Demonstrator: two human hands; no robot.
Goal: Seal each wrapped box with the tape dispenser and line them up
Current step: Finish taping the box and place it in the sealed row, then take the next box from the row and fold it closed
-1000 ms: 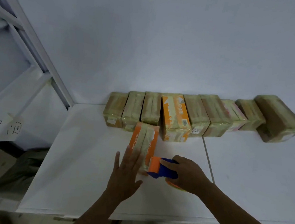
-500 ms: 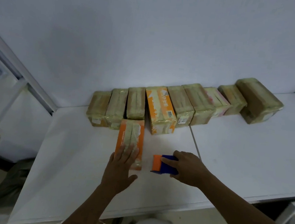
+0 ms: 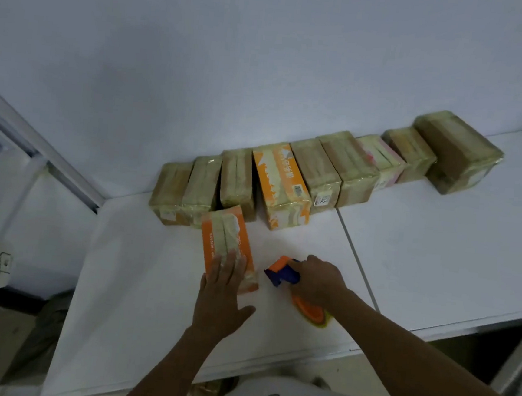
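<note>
Pressing flat on the near end of the orange box point(image 3: 225, 235), the left hand point(image 3: 223, 292) has its fingers straight. The right hand point(image 3: 318, 282) grips the tape dispenser point(image 3: 281, 274), which a second ago touched that end and is now held just beside it, low over the white table point(image 3: 138, 282); the strip is likely finished. Nine wrapped boxes point(image 3: 325, 172) line the wall behind; their contents are hidden.
</note>
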